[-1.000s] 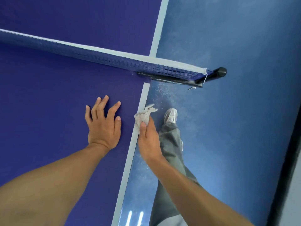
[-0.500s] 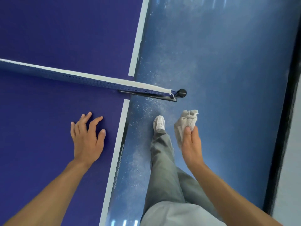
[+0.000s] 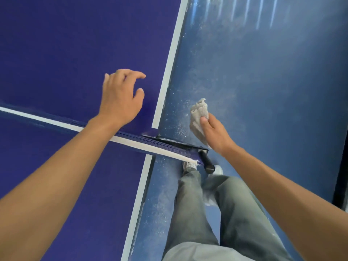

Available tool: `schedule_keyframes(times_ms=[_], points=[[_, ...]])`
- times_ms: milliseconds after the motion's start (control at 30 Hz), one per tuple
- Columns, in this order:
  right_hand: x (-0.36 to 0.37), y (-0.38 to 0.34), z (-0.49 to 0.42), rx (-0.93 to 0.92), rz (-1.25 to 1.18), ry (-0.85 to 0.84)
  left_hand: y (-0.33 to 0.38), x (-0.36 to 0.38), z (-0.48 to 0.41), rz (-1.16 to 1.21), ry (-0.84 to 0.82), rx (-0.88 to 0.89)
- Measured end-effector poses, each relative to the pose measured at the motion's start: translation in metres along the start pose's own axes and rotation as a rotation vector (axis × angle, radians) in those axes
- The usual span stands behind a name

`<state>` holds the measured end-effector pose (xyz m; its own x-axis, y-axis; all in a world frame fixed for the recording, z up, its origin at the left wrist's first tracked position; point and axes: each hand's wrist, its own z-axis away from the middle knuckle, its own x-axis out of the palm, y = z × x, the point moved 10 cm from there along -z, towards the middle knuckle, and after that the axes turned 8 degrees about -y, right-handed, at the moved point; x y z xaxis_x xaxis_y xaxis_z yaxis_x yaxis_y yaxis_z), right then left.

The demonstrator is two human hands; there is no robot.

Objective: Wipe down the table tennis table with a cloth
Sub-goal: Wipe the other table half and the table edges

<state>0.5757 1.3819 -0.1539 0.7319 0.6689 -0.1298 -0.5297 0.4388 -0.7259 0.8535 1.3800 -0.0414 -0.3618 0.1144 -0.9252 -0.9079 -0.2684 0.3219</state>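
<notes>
The dark blue table tennis table fills the left side, with a white line along its right edge. Its net crosses from the left to a black post beyond the edge. My left hand reaches over the net and hovers above the far half, fingers loosely spread and holding nothing. My right hand grips a crumpled grey-white cloth in the air over the floor, to the right of the table edge.
The blue floor beside the table is speckled with white dust. My grey trouser legs and white shoes stand close to the net post. A dark wall base runs along the right.
I have stepped forward along the table to the net. My left hand lifted off the near half and moved over the net. My right hand carried the cloth off the table edge, out over the floor.
</notes>
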Motion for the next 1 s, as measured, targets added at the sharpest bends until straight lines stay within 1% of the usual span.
schedule_keyframes(times_ms=[33,100,167,267,367,467,533,633,733,833,933,1000], points=[[0.011,-0.006,-0.011,0.01,0.047,-0.056,-0.001,0.015,-0.017,-0.017,-0.064,-0.03],[0.037,-0.013,-0.031,0.023,0.085,-0.148,-0.001,0.039,-0.045,-0.086,-0.12,-0.047],[0.071,-0.019,-0.046,0.012,0.059,-0.242,-0.003,0.056,-0.068,-0.166,-0.106,-0.019],[0.118,-0.026,-0.062,-0.018,-0.045,-0.35,-0.01,0.07,-0.095,-0.158,-0.033,-0.028],[0.124,-0.035,-0.081,-0.019,-0.264,-0.322,-0.015,0.073,-0.101,-0.111,0.099,-0.068],[0.1,-0.059,-0.112,-0.104,-0.325,-0.269,-0.022,0.068,-0.1,-0.039,0.195,-0.094],[0.07,-0.082,-0.144,-0.127,-0.297,-0.182,-0.024,0.067,-0.1,-0.032,0.201,-0.092],[0.027,-0.124,-0.196,-0.1,-0.29,-0.019,-0.023,0.067,-0.101,-0.048,0.189,-0.093],[0.01,-0.146,-0.218,-0.06,-0.3,0.055,-0.023,0.068,-0.102,-0.06,0.171,-0.086],[0.028,-0.132,-0.184,-0.068,-0.274,0.006,-0.024,0.069,-0.103,-0.065,0.146,-0.093],[0.075,-0.101,-0.121,-0.097,-0.302,-0.147,-0.023,0.069,-0.103,-0.066,0.147,-0.093],[0.1,-0.079,-0.092,-0.016,-0.304,-0.215,-0.023,0.069,-0.105,-0.043,0.143,-0.091]])
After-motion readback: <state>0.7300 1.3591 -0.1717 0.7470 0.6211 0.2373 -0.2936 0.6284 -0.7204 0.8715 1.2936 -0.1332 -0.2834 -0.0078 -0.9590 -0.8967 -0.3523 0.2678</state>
